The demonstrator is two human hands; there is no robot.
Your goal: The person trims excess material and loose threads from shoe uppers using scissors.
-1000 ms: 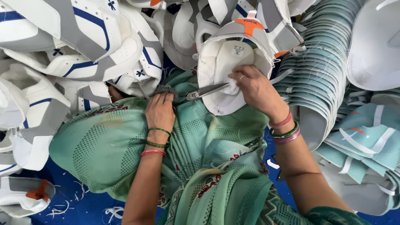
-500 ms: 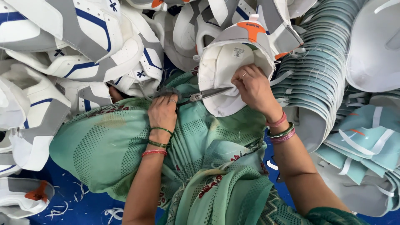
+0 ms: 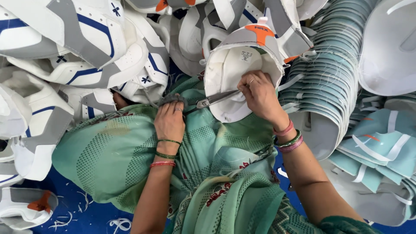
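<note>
White shoe upper (image 3: 242, 76) on lap, opening toward wearer, orange heel tab away; long axis near vertical in view.
Right hand (image 3: 260, 95) closed on upper's near rim, nearer of two.
Left hand (image 3: 170, 121) curled around grey handle of snips (image 3: 212, 99).
Snips axis: left-low to right-high, blades pointing at upper's near edge beside right fingers.

The shoe upper (image 3: 242, 69) is white inside with grey panels and an orange tab. Piled uppers (image 3: 86, 47) are white, grey and navy-striped; the stacked pieces (image 3: 333, 69) are pale teal. The garment (image 3: 130, 160) is green, dotted.
</note>
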